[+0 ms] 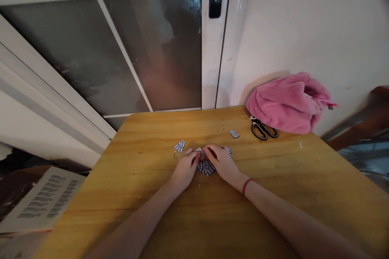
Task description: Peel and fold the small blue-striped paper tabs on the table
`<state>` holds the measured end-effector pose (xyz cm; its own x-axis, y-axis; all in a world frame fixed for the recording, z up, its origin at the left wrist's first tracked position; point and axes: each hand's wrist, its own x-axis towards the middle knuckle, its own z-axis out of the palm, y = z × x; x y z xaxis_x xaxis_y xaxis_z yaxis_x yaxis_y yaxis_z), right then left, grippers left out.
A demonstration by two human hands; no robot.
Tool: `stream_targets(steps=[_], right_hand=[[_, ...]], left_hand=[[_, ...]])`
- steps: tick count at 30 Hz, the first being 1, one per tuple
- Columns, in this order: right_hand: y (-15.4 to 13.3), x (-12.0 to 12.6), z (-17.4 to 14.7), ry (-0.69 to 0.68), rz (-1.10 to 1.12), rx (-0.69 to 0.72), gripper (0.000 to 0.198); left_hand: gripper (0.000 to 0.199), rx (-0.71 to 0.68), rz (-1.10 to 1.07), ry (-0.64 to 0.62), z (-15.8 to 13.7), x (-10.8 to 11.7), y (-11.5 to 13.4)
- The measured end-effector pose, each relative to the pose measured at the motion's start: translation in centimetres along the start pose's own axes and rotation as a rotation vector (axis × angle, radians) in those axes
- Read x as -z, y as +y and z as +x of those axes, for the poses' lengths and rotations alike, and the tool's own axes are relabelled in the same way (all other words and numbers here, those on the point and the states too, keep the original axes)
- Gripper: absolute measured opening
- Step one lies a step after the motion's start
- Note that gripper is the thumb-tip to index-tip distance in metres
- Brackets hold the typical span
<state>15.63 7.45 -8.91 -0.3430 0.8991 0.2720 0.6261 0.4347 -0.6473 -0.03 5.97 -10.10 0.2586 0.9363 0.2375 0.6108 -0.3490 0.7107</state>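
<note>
My left hand (184, 168) and my right hand (224, 164) meet near the middle of the table, fingertips pinched together. Between them is a small label sheet (203, 155) with pale strips; its details are too small to make out. Right below the fingertips lies a pile of blue-and-white label pieces (206, 168). Another few labels (179, 146) lie beyond my left hand, and part of one more label (229, 152) shows past my right hand. A single label piece (234, 133) rests farther back. A red band circles my right wrist.
Black-handled scissors (263, 128) lie at the back right, partly under a pink plush bag (288, 103). The wooden table (146, 218) stands against a white-framed glass door (170, 48) and a wall. A printed cardboard box (42, 202) is at the lower left.
</note>
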Motion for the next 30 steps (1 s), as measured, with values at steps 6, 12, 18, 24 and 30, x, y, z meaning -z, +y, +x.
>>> stream_targets(steps=[6,12,18,24,30], right_hand=[[0.02,0.04,-0.25,0.008,0.067,0.005,0.017],[0.54,-0.60,-0.23,0.003,-0.003,0.051,0.013],[0.76,-0.71,-0.18,0.014,0.021,0.060,0.011],[0.77,-0.77,-0.13,0.004,0.035,0.050,0.009],[0.66,-0.49,-0.22,0.042,0.076,0.019,0.009]], left_hand=[[0.026,0.032,0.001,-0.005,0.00,0.13,0.19],[0.026,-0.007,-0.005,-0.015,0.01,0.26,0.25],[0.020,0.009,-0.001,-0.013,0.09,0.16,0.15],[0.020,0.002,0.002,0.003,0.11,0.21,0.14],[0.020,0.059,-0.132,0.051,-0.09,0.41,0.29]])
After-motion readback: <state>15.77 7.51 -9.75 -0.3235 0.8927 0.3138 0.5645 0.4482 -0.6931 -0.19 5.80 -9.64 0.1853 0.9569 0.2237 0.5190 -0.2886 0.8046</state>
